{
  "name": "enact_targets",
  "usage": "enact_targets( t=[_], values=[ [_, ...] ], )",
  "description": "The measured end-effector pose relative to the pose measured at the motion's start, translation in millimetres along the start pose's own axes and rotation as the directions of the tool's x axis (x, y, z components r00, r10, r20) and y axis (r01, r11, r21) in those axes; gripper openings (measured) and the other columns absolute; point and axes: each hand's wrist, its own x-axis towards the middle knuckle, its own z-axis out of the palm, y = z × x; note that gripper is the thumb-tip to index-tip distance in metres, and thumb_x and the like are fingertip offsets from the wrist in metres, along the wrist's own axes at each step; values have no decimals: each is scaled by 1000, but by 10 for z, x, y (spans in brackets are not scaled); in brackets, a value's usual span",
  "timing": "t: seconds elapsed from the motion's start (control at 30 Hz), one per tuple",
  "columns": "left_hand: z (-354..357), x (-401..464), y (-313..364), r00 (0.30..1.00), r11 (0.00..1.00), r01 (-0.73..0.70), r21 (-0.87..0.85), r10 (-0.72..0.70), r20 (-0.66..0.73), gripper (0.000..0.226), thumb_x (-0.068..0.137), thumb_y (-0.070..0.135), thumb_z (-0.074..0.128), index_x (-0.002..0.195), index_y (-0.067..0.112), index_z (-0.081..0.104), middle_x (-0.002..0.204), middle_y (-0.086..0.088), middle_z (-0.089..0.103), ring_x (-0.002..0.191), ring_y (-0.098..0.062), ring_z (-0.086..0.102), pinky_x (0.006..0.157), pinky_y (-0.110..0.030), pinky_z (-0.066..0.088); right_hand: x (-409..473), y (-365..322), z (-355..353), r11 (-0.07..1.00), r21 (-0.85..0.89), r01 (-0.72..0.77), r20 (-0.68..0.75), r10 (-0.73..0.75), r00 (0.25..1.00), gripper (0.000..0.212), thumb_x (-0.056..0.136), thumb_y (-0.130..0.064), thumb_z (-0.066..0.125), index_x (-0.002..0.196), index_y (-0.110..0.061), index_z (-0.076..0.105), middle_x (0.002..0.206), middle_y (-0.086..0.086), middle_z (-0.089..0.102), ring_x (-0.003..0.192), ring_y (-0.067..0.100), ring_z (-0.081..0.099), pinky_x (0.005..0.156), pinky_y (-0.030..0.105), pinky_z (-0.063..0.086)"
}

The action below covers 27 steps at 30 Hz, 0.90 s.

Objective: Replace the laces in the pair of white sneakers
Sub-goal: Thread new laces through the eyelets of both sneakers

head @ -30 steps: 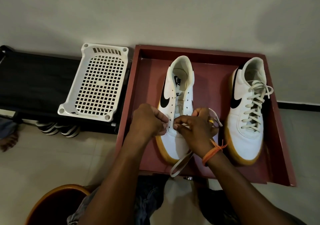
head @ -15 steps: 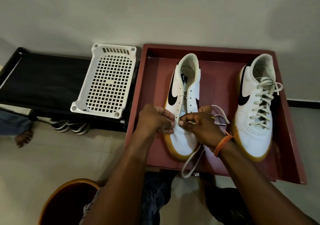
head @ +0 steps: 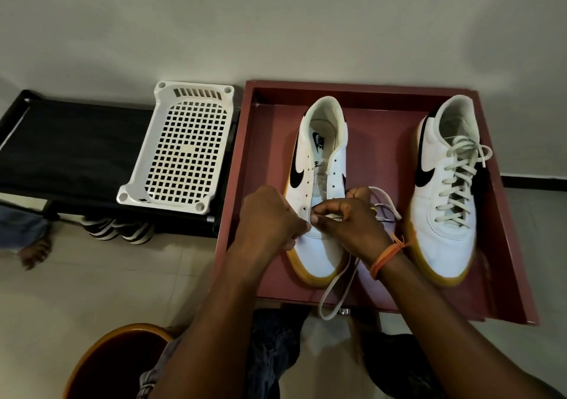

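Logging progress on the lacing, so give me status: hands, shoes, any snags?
Left hand and right hand both pinch the lace at the left sneaker. Right sneaker laced. Nothing in the way.

**A home, down by the wall**

I read this as a room in a house: pale floor tiles (head: 101, 279) meeting a plain wall (head: 276, 24), a low black rack (head: 70, 153) with striped footwear (head: 118, 230) tucked beneath it, a white plastic basket (head: 181, 150) on top.
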Motion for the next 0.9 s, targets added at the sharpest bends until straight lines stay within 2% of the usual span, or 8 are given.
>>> enact_targets(
  t=[0.17,0.23,0.33,0.43,0.67,0.73,0.83,0.9],
  values=[
    [27,32,16,1000,1000,-24,-11,24,4,13,74,-1,79,70,-9,70,60,-20,69,55,-33,70,61,-50,61,-29,-25,-18,999,-20,-36,-1,36,999,10,73,-58,69,72,-48,70,106,8,64,110,14,46,81,18,38],
    [25,37,12,1000,999,-1,-43,1,12,14,73,-3,79,74,-13,69,64,-24,69,53,-32,69,63,-52,61,-35,-50,-23,999,3,-46,24,46,999,10,81,-41,74,72,-40,70,103,10,64,105,3,42,76,9,35],
    [10,50,1,999,996,33,-85,-30,36,19,74,-5,80,80,-18,67,71,-32,68,62,-42,70,69,-60,58,-19,-23,17,998,49,-28,33,26,999,15,74,-55,67,72,-42,72,101,12,64,109,16,51,81,22,46],
    [-16,112,-23,997,999,-6,-44,9,78,11,74,-4,79,73,-11,71,67,-24,70,65,-39,72,67,-51,61,23,68,51,999,14,-43,52,42,998,30,66,-69,57,82,-48,72,106,11,63,109,27,55,91,41,52],
    [-34,192,-48,986,997,-60,46,52,159,4,78,-1,72,77,-4,72,65,-15,72,59,-25,73,65,-38,63,-27,-10,-31,1000,-2,-17,72,17,997,24,66,-68,58,81,-53,71,110,7,62,113,26,52,95,44,49],
    [-30,194,-44,981,996,-66,57,55,184,6,81,1,71,80,-5,71,67,-15,72,59,-22,72,63,-34,62,-60,-111,-120,1000,-26,-13,111,15,994,6,73,-56,67,75,-52,71,110,2,58,116,23,46,101,40,45],
    [-35,204,-47,980,996,-75,55,63,190,5,82,-1,72,82,-6,70,69,-16,72,56,-20,72,58,-29,61,-110,-181,-233,998,-53,28,118,-21,993,11,85,-27,73,92,-36,75,94,-13,39,113,20,36,102,33,38],
    [-51,219,-63,981,997,-69,36,62,183,3,81,-4,72,79,-5,71,67,-17,71,59,-25,72,61,-33,62,-128,-226,-231,990,-130,56,58,-48,997,11,84,-25,75,95,-27,77,86,-17,41,109,20,35,95,32,39]
  ],
)
